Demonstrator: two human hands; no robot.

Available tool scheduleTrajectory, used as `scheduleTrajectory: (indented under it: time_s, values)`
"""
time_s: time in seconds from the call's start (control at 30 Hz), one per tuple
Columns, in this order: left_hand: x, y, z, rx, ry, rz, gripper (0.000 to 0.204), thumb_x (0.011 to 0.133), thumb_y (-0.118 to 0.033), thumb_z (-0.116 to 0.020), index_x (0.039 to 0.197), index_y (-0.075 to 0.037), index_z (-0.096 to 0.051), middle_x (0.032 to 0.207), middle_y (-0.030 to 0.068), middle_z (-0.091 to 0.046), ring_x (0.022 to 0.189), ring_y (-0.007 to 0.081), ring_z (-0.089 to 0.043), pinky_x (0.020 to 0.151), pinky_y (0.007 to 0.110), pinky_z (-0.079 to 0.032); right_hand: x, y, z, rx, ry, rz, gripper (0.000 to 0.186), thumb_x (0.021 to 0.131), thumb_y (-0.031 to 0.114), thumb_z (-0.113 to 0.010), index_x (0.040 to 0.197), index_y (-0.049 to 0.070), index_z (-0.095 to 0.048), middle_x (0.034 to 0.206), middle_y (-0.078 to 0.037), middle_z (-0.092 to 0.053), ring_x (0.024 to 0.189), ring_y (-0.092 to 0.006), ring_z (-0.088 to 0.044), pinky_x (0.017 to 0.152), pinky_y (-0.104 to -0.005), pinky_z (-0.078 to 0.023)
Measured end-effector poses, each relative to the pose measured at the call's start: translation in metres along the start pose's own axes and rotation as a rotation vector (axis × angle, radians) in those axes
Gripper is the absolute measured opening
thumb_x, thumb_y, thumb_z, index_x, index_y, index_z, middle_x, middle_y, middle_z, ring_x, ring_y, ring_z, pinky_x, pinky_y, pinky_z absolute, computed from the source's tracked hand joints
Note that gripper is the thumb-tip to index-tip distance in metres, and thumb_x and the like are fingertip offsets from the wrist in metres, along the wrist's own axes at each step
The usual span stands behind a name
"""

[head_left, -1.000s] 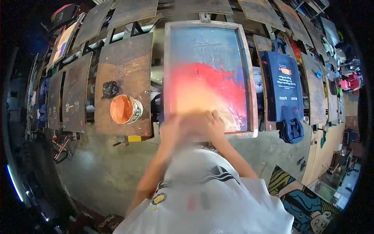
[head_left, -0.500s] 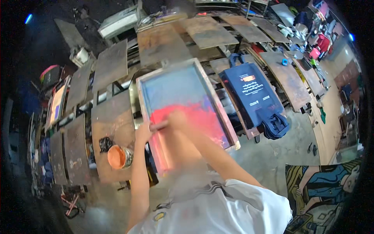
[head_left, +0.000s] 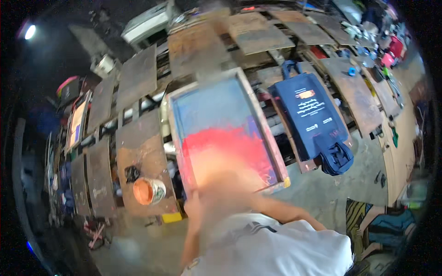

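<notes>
A wooden-framed printing screen (head_left: 252, 103) lies before me, its blue-grey mesh spread with red-pink ink (head_left: 225, 141) across the middle and near half. At its near left edge is my left hand (head_left: 194, 205), fingers closed; what they hold, if anything, is hidden. My right forearm (head_left: 281, 211) reaches in from the right toward the near end of the screen. A blurred patch covers the right hand, so its fingers and anything in them do not show.
A dark blue cloth bag (head_left: 311, 112) lies on a board right of the screen. On the left board (head_left: 138, 124) stand a tub of orange ink (head_left: 149, 191) and a crumpled black lump (head_left: 132, 173). Several bare boards line the racks around; a yellow piece (head_left: 172, 217) sits low left.
Both hands have drawn back toward me, from the middle of the screen to its near end. The view has shifted, so the screen and bag sit slightly farther right.
</notes>
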State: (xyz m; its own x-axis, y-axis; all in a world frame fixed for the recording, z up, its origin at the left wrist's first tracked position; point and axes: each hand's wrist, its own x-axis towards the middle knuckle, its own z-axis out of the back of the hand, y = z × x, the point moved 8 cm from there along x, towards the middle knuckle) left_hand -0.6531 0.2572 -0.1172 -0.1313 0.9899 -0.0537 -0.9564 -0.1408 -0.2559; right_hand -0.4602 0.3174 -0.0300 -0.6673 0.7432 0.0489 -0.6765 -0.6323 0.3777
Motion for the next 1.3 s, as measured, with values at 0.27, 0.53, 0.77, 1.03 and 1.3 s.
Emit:
scheduleTrajectory:
  time_s: [0.27, 0.53, 0.77, 1.03, 1.3]
  values:
    - [0.140, 0.008, 0.007, 0.003, -0.019, -0.105, 0.028, 0.079, -0.013, -0.066, 0.106, -0.006, -0.061, 0.091, 0.0206, -0.067, 0.090, 0.0428, -0.064, 0.076, 0.053, -0.050, 0.139, -0.093, -0.062, -0.062, 0.057, -0.091, 0.018, 0.078, 0.021, -0.062, 0.083, 0.007, -0.073, 0.089, -0.014, -0.071, 0.091, -0.0308, -0.067, 0.077, -0.0448, -0.056]
    - [0.025, -0.026, -0.009, -0.024, 0.111, 0.086, 0.028, 0.079, -0.014, -0.067, 0.104, -0.007, -0.058, 0.087, 0.0203, -0.067, 0.083, 0.0422, -0.065, 0.069, 0.053, -0.051, 0.015, -0.046, -0.043, -0.066, 0.052, -0.143, 0.018, 0.075, 0.018, -0.064, 0.088, 0.007, -0.070, 0.106, -0.011, -0.064, 0.109, -0.0287, -0.056, 0.074, -0.0379, -0.055]
    - [-0.010, -0.035, 0.000, -0.145, 0.057, -0.009, 0.026, 0.076, -0.008, -0.065, 0.101, -0.010, -0.060, 0.089, 0.0154, -0.066, 0.081, 0.0367, -0.066, 0.067, 0.049, -0.052, -0.017, -0.028, -0.044, -0.100, -0.148, -0.161, 0.014, 0.073, 0.020, -0.063, 0.083, 0.011, -0.065, 0.092, -0.006, -0.059, 0.102, -0.0268, -0.057, 0.069, -0.0350, -0.054]
    - [0.171, -0.028, 0.028, -0.114, -0.126, -0.322, 0.026, 0.080, -0.009, -0.061, 0.106, -0.014, -0.061, 0.083, 0.0162, -0.067, 0.082, 0.0378, -0.066, 0.070, 0.050, -0.051, 0.116, -0.098, -0.047, -0.258, -0.280, -0.319, 0.015, 0.075, 0.015, -0.066, 0.089, 0.010, -0.067, 0.093, -0.006, -0.064, 0.095, -0.0302, -0.059, 0.068, -0.0383, -0.057]
    - [0.130, -0.014, 0.001, -0.094, 0.260, -0.376, 0.025, 0.079, -0.005, -0.060, 0.104, -0.010, -0.059, 0.091, 0.0194, -0.067, 0.087, 0.0399, -0.065, 0.073, 0.052, -0.050, 0.066, -0.061, -0.062, -0.228, -0.130, -0.367, 0.013, 0.073, 0.012, -0.066, 0.086, 0.010, -0.069, 0.096, -0.009, -0.063, 0.097, -0.0326, -0.058, 0.071, -0.0425, -0.057]
